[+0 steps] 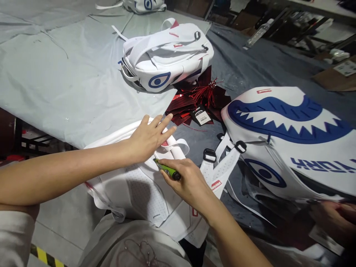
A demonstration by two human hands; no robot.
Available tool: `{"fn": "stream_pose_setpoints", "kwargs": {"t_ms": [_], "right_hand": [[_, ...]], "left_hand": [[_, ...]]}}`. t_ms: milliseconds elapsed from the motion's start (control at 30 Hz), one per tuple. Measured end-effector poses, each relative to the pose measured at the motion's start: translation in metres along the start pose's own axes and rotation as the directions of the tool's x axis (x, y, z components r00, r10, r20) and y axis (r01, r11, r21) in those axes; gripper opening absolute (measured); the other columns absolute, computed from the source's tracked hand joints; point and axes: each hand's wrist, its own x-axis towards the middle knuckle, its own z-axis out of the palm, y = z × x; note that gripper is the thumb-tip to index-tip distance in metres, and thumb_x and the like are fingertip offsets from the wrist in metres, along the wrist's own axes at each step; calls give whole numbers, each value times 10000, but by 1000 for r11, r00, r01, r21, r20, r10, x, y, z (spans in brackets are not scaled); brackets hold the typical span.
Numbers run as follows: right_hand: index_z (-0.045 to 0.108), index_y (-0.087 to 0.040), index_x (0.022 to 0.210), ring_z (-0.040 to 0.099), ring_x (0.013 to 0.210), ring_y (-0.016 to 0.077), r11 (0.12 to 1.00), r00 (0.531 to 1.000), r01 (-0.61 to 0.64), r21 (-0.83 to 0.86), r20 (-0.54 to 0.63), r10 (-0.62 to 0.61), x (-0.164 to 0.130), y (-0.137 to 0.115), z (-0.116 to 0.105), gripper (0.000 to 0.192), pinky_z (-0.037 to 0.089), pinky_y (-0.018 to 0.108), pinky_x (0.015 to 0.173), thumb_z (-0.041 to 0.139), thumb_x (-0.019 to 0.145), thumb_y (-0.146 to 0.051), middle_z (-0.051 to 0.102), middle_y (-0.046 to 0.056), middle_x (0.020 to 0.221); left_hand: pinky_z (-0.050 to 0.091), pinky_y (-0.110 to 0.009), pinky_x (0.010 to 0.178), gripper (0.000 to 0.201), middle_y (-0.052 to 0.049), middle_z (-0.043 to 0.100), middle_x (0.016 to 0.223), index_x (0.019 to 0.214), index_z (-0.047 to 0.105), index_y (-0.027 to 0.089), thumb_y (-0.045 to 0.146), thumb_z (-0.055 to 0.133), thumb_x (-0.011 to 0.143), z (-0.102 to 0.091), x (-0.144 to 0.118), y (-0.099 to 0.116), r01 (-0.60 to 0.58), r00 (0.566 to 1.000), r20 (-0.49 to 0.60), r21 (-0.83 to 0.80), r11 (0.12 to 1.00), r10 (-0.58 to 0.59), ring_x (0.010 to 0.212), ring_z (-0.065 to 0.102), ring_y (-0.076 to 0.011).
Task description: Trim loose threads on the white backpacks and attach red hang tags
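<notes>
The white backpack [144,189] lies back-up at the table's near edge, pinned flat under the left hand [148,137], fingers spread. The right hand [186,181] pinches a green tool [167,170], tip at the strap [175,146], so the seam stays steady.

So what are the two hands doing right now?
Left hand: open, flat on the white backpack.
Right hand: closed around a green tool.
</notes>
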Motion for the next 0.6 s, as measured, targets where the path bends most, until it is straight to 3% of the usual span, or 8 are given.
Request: {"fn": "stream_pose_setpoints", "kwargs": {"t_ms": [133,233,333,400,433,467,533,600], "right_hand": [[740,-214,1100,724,862,211,999,999,-10,54,-41,12,2,-3,4,240,511,331,811,678,871,-174,774,32,1012],[747,-211,969,718,818,201,990,999,16,138,-48,-9,3,-8,-11,142,524,313,776,666,858,-175,772,26,934],[692,-210,858,698,843,195,978,930,110,176,-365,-39,27,-8,-41,127,536,308,795,575,904,-194,736,36,885],[676,-207,985,682,927,208,987,837,153,51,-537,-102,68,-1,-56,187,535,320,845,516,906,-153,712,63,961],[660,-199,1095,673,967,220,990,832,132,-57,-536,-142,96,4,-60,263,531,332,866,500,897,-129,699,83,1028],[638,-184,1180,665,1002,235,977,876,99,-186,-449,-175,127,8,-59,335,525,344,888,506,882,-110,682,105,1086],[630,-142,1225,653,1047,286,886,961,-86,-455,-272,-46,195,17,-52,334,522,383,879,500,917,-135,612,179,1233],[596,-91,1291,673,1000,292,810,979,-180,-559,-185,90,257,22,-42,376,533,387,830,380,986,-129,578,232,1272]], "left_hand": [[339,-583,1105,875,-192,61,1676,1575,225,201,308,695,844,0,0,-1,-1,1000,-9,-11,1000,1,1486,244,-384],[340,-577,1106,875,-189,75,1675,1569,246,205,321,708,835,2,0,-1,2,1000,-22,-31,1000,-3,1480,257,-381],[341,-563,1114,875,-165,99,1678,1571,252,225,312,708,829,6,1,-1,13,999,-40,-54,998,-16,1473,276,-358],[347,-560,1113,831,-156,139,1674,1568,274,219,309,679,847,9,2,-1,20,998,-55,-63,998,-23,1466,292,-346],[349,-561,1115,795,-152,178,1666,1561,298,218,308,661,859,11,2,0,27,998,-61,-65,998,-31,1462,303,-340],[350,-561,1119,774,-146,214,1658,1554,322,221,310,657,862,12,3,1,30,997,-64,-68,997,-34,1460,311,-337],[344,-564,1135,810,-135,235,1653,1553,339,240,331,696,832,14,4,3,28,998,-57,-75,997,-32,1469,310,-341],[350,-574,1141,872,-123,188,1664,1568,313,260,361,727,807,17,6,5,23,999,-43,-93,995,-27,1485,297,-350]]}}
